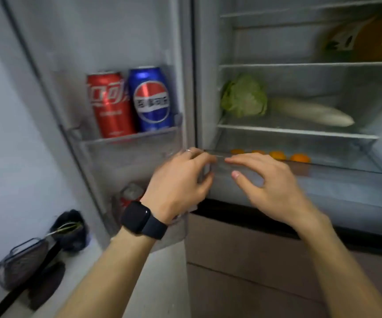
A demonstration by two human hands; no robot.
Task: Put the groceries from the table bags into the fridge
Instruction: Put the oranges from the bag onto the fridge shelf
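Both hands at clear plastic fridge drawer (346,187) rim. Left hand (181,180) curled at corner, grasp unclear; right hand (268,182) relaxed, fingertips on rim. Small oranges (300,157) inside; green cabbage (245,96), long white radish (311,113) on shelf above; red soda can (111,104), blue soda can (151,99) in door, left.

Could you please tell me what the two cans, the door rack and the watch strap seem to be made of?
The red can and blue can look like glossy metal, likely aluminium: sharp highlights on printed skins. The door rack seems clear plastic; the cans show through its front. The watch strap looks matte black rubber or silicone, without shine.
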